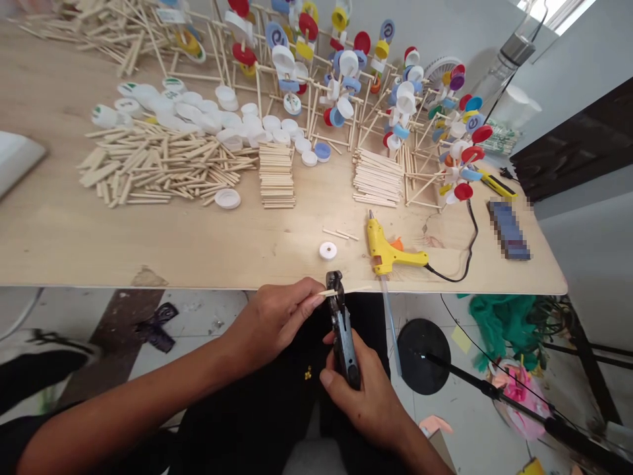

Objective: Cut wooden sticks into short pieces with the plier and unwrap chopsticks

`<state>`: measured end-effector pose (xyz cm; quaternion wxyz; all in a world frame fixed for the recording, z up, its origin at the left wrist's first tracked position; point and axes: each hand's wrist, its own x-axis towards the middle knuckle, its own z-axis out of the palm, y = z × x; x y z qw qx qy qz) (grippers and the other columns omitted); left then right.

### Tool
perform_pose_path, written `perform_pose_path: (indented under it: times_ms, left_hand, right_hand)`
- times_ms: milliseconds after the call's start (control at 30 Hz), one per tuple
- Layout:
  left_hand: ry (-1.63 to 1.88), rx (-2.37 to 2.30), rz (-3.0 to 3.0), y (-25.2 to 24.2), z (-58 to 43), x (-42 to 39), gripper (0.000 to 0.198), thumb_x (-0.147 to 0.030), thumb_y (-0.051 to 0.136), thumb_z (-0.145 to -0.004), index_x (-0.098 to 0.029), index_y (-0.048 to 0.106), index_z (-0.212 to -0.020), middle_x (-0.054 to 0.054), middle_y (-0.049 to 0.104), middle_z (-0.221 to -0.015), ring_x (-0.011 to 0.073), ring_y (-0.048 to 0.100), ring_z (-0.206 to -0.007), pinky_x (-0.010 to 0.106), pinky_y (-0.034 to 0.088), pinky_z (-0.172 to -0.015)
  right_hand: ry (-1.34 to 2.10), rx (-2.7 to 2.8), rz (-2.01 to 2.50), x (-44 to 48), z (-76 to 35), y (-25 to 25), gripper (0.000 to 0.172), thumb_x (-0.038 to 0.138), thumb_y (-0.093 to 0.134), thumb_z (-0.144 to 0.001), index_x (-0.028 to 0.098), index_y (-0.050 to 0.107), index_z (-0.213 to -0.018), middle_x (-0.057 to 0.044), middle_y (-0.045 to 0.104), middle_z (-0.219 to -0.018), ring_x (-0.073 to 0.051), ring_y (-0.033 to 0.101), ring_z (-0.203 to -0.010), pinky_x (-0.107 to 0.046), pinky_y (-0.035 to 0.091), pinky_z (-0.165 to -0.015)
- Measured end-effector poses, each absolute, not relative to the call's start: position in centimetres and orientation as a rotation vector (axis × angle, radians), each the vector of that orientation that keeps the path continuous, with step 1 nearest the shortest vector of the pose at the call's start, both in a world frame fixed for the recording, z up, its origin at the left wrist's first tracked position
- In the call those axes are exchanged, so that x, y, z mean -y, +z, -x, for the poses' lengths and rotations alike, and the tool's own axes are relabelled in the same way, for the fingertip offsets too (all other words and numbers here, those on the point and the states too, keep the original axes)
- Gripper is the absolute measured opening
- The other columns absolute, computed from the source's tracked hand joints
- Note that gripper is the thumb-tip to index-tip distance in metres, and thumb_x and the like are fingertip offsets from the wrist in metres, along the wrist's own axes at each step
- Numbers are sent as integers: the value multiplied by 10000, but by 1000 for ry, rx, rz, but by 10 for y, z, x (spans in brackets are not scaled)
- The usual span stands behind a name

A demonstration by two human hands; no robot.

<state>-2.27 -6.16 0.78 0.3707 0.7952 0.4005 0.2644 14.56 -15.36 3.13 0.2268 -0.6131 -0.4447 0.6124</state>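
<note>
My left hand, fingers pinched, grips a thin wooden stick just off the table's front edge. My right hand is wrapped around a pair of pruning shears with grey-blue handles. The shears' dark jaws are at the stick, close to my left fingertips; whether the blades touch it I cannot tell. Just beyond the jaws, a white bottle cap with a dark spot in its centre lies on the table. Short cut sticks lie behind that cap.
A yellow glue gun lies to the right, its cord trailing. Farther back are stick piles, stick bundles, white caps and upright stick-and-cap models. At the right are a utility knife and a phone.
</note>
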Motion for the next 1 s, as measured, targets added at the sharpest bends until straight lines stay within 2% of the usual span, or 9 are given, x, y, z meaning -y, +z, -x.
perform_pose_path:
  times_ms: [167, 333, 600, 1000]
  left_hand:
    - [877, -949, -2261, 7, 22, 60, 248, -256, 375, -986, -170, 595, -912, 3, 674, -686, 124, 619, -562, 224, 463, -557]
    - [1104, -860, -2619, -3, 24, 61, 99, -138, 464, -941, -155, 538, -1004, 11, 648, -674, 136, 567, -548, 263, 444, -551]
    - [1069, -793, -2830, -1, 28, 59, 170, -85, 472, -903, -125, 518, -1061, -3, 544, -623, 153, 479, -530, 285, 404, -525]
    - [1099, -762, -2846, 1, 26, 56, 162, -69, 473, -891, -90, 545, -1035, 0, 525, -621, 151, 467, -532, 284, 401, -524]
  right_hand:
    - [1659, 1235, 1700, 153, -144, 31, 251, 183, 584, -771, 198, 519, -1013, 46, 550, -698, -109, 484, -580, -244, 386, -578]
    - [1677, 1236, 1642, 154, -146, 28, 268, 179, 589, -763, 204, 512, -1019, 43, 549, -713, -108, 473, -588, -241, 383, -579]
    - [1708, 1219, 1576, 154, -146, 28, 273, 204, 583, -755, 205, 506, -1017, 39, 543, -724, -110, 470, -593, -238, 381, -569]
    - [1608, 1278, 1627, 156, -145, 20, 268, 187, 587, -753, 204, 513, -1010, 50, 533, -688, -100, 456, -564, -230, 384, -560]
